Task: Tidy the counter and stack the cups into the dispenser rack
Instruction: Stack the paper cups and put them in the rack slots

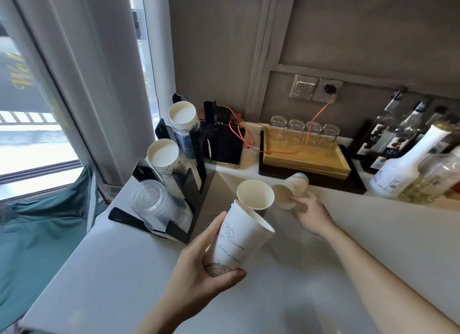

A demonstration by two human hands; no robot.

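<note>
1. The left hand (199, 266) is wrapping its thumb and fingers around the lower body of a tall white paper cup (242, 244), holding it tilted above the near counter (323, 271) with the rim pointing up and to the right.
2. The right hand (310, 213) is reaching toward the far middle, its fingertips pinching the rim of a tipped cup (291, 188) that is lying on its side just in front of the wooden tray (306, 157); the palm side is hidden, so I cannot tell how firm the grip is.
3. A third, open cup (255, 194) is standing upright between the two hands, its rim close to the held cup's rim.
4. The dispenser rack (189, 184) is sitting at the far left, already carrying two paper stacks (174, 144) and a sleeve of clear plastic cups (159, 206).
5. To do this step well, I would judge the right hand should be pinching the rim lightly to avoid creasing it, then turning the mouth the same way as the held cup.
6. Nesting should probably be done straight along the axis, without forcing.
7. The loose standing cup is sitting close enough to be knocked, so the lift is best kept clear of it.
</note>
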